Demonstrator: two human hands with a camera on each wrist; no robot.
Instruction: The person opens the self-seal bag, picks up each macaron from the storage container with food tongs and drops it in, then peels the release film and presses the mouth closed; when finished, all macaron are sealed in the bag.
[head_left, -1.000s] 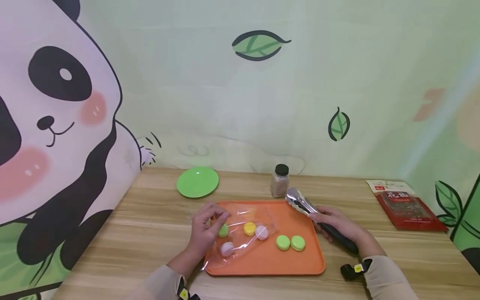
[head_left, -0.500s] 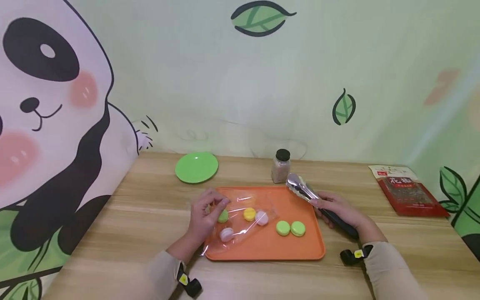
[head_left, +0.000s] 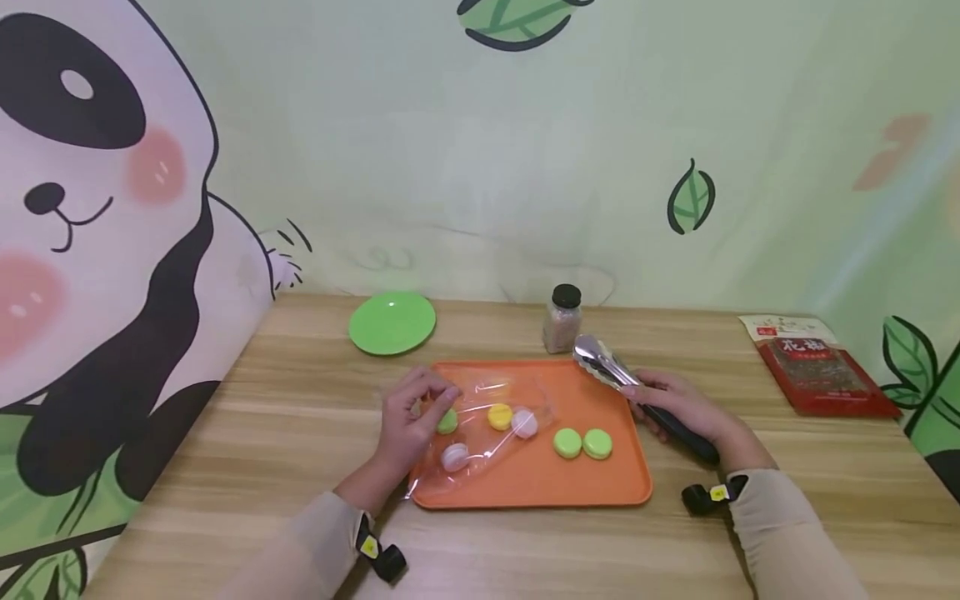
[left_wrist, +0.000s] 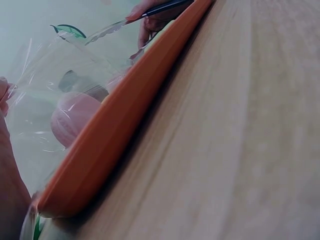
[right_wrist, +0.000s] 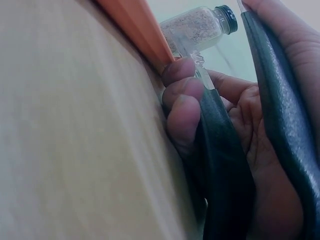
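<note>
My left hand (head_left: 411,421) pinches the edge of a clear plastic bag (head_left: 487,387) at the left side of an orange tray (head_left: 525,487). Through the film show a green macaron (head_left: 447,422), a yellow macaron (head_left: 500,417), a pale pink macaron (head_left: 524,423) and a lilac macaron (head_left: 454,457); I cannot tell which lie inside it. Two green macarons (head_left: 567,443) sit uncovered on the tray's right half. My right hand (head_left: 686,408) grips metal tongs by their black handles (right_wrist: 225,165), fingers curled round the lower one. The tongs' head (head_left: 596,357) hovers over the tray's back right corner.
A glass jar (head_left: 562,323) with a black lid stands behind the tray. At the back left lies a green plate (head_left: 392,323). A red packet (head_left: 821,367) lies at the far right of the wooden table (head_left: 300,417). A painted wall closes off the back.
The head view has tilted downward, so everything sits higher in the picture. Both hands keep their hold and their places over the tray, with hardly any movement.
</note>
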